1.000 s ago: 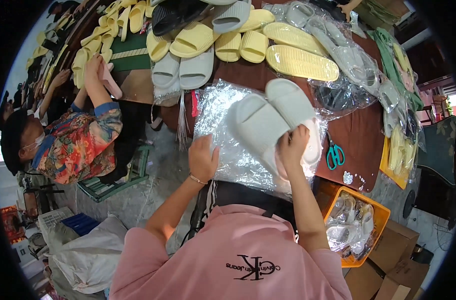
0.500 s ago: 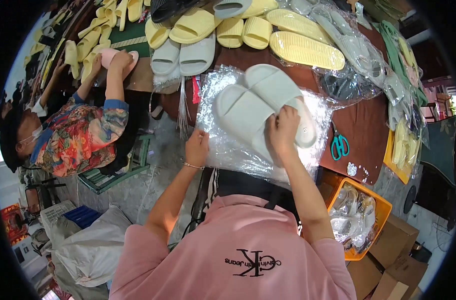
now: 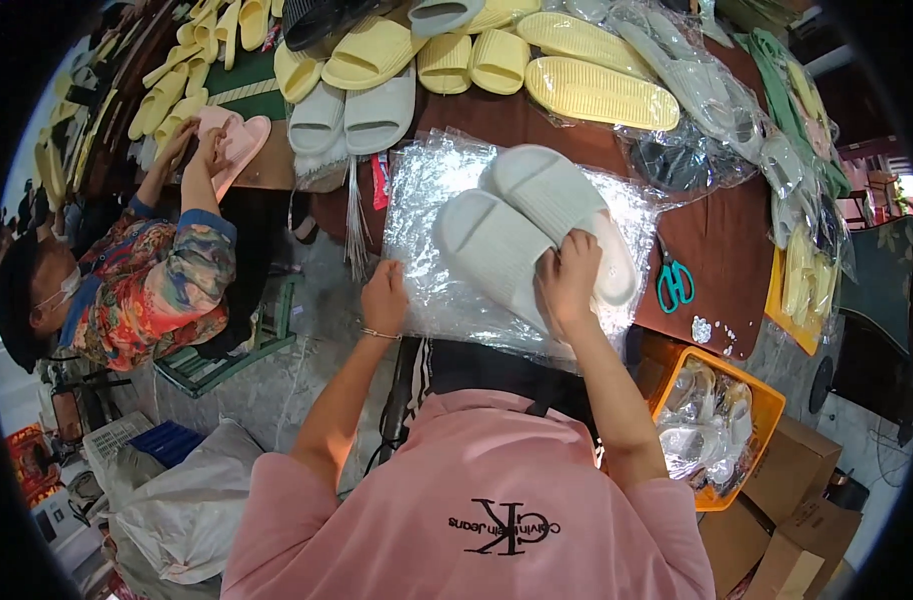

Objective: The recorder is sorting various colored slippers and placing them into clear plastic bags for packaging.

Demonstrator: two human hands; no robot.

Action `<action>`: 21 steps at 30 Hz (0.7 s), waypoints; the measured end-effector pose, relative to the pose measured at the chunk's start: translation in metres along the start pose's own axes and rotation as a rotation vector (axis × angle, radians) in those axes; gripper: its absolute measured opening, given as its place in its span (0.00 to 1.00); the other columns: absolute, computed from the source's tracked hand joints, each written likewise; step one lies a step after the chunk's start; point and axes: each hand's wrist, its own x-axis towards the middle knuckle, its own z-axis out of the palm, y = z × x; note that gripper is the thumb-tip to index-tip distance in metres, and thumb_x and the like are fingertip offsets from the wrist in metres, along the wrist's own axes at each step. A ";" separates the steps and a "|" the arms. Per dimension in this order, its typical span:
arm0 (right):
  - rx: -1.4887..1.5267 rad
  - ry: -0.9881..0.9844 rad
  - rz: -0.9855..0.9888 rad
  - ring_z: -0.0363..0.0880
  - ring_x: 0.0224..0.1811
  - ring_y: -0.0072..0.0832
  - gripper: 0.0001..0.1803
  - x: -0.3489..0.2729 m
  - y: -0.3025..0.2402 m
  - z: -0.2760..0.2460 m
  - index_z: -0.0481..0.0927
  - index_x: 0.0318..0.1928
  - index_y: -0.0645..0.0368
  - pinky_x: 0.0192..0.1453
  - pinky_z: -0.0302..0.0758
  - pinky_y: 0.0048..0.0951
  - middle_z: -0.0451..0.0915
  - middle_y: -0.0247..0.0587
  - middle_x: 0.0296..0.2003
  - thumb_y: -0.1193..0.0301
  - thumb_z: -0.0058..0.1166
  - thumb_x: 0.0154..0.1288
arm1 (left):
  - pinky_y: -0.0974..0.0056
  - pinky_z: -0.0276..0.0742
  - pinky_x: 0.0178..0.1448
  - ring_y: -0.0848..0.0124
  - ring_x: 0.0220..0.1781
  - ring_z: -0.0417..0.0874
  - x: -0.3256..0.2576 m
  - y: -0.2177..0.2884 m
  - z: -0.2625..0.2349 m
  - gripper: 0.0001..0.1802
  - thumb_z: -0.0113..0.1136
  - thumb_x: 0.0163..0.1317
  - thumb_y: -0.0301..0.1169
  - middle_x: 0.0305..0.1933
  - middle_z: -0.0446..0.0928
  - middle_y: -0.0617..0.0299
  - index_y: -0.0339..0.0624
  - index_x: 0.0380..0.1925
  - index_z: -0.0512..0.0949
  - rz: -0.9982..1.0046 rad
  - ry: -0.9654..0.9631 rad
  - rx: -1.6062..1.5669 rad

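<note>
A pair of pale grey slippers (image 3: pixel 492 245) lies side by side over a stack of clear plastic bags (image 3: pixel 422 220) at the table's front edge. Gripping the pair from the right, my right hand (image 3: pixel 571 280) has its fingers curled over the nearer slipper's inner edge; part of its grip is hidden. At the left edge of the bags, my left hand (image 3: pixel 386 298) is closed, fingertips pinching the plastic. The toes point up and to the left, and the heel of the farther slipper shows right of my hand.
Yellow slippers (image 3: pixel 602 93) and upright grey slippers (image 3: pixel 379 112) line the back. Teal-handled scissors (image 3: pixel 674 285) lie at right on the brown tabletop (image 3: pixel 717 240). Below stands an orange crate (image 3: pixel 767 430) of wrapped items. At left, a co-worker (image 3: pixel 167 285) handles a pink slipper (image 3: pixel 239 145).
The grey slippers have shifted slightly down and tilted a little under my right hand. My left hand keeps to the bags' edge. The co-worker's pink slipper has turned and swung left.
</note>
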 end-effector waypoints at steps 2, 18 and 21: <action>0.094 -0.003 -0.050 0.65 0.43 0.45 0.10 0.013 -0.028 -0.002 0.70 0.31 0.65 0.46 0.60 0.41 0.70 0.49 0.37 0.77 0.53 0.44 | 0.54 0.70 0.33 0.52 0.29 0.77 0.003 -0.018 0.001 0.11 0.48 0.58 0.34 0.26 0.75 0.47 0.39 0.36 0.73 0.126 0.068 0.068; 0.013 0.135 0.223 0.68 0.37 0.33 0.06 -0.006 0.042 0.002 0.77 0.32 0.55 0.43 0.60 0.35 0.74 0.33 0.30 0.73 0.54 0.50 | 0.54 0.60 0.53 0.52 0.49 0.66 0.003 0.049 0.004 0.20 0.53 0.52 0.29 0.47 0.66 0.47 0.35 0.47 0.67 0.713 0.276 0.276; -0.014 0.058 0.168 0.67 0.37 0.32 0.03 -0.005 0.050 -0.004 0.77 0.27 0.54 0.43 0.58 0.34 0.74 0.32 0.28 0.73 0.54 0.48 | 0.53 0.59 0.55 0.50 0.51 0.64 0.017 0.087 0.021 0.24 0.53 0.53 0.33 0.50 0.64 0.45 0.35 0.50 0.65 0.830 0.237 0.267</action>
